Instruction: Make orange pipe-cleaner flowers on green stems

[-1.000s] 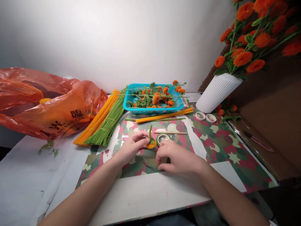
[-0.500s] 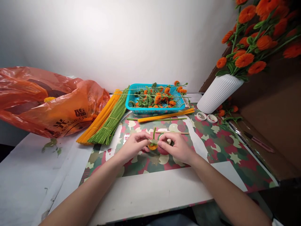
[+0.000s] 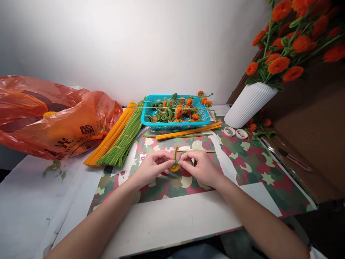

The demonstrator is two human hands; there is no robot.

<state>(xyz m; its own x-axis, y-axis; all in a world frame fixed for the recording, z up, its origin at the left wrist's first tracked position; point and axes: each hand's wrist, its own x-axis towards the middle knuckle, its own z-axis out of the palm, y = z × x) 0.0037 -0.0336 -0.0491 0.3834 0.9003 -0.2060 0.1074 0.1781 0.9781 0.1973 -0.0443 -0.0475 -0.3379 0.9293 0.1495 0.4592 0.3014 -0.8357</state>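
Note:
Between my hands is a small pipe-cleaner flower [image 3: 174, 168], its orange-yellow head low and a green stem standing up from it. My left hand [image 3: 155, 166] pinches it from the left, thumb and forefinger pressed at the base of the stem. From the other side my right hand [image 3: 199, 167] has its thumb and forefinger closed at the same green base. The fingertips hide part of the join. Just behind the hands a thin brown stick [image 3: 207, 151] lies on the camouflage-patterned sheet [image 3: 159, 192].
A blue basket [image 3: 175, 126] of orange flowers stands behind. Yellow [image 3: 107, 138] and green pipe cleaners [image 3: 121, 142] lie left, beside an orange plastic bag [image 3: 72, 126]. Rightward are two tape rolls [image 3: 241, 134], a white vase [image 3: 249, 104] and a pink-handled cutter [image 3: 299, 162].
The pale strip between my fingertips no longer shows, and green shows there around the flower's base. My hands stay close together at the flower. The whole view has shifted slightly.

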